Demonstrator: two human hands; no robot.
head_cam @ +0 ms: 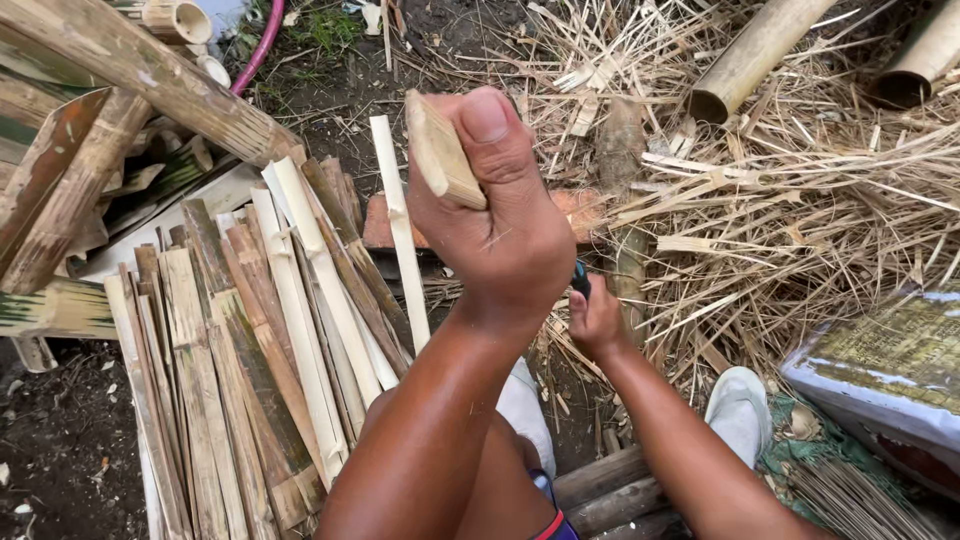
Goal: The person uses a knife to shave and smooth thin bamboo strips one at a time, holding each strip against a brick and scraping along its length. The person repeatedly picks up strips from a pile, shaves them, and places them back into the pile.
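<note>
My left hand [500, 210] is raised close to the camera, gripping the top end of a pale split bamboo stick [440, 150] with the thumb pressed against it. Below and behind it, my right hand [597, 318] is closed around a dark tool handle [581, 280]; the tool's working end is hidden behind my left hand. A long pale bamboo slat [398, 225] stands just left of my left hand. The lower part of the held stick is out of sight.
A stack of split bamboo slats [250, 360] lies at left, with larger bamboo logs [140, 70] above. Dry shavings and strips [800, 200] cover the ground at right. Bamboo tubes [750, 55] lie top right. My grey shoes [738, 410] are below, next to a worn box [890, 370].
</note>
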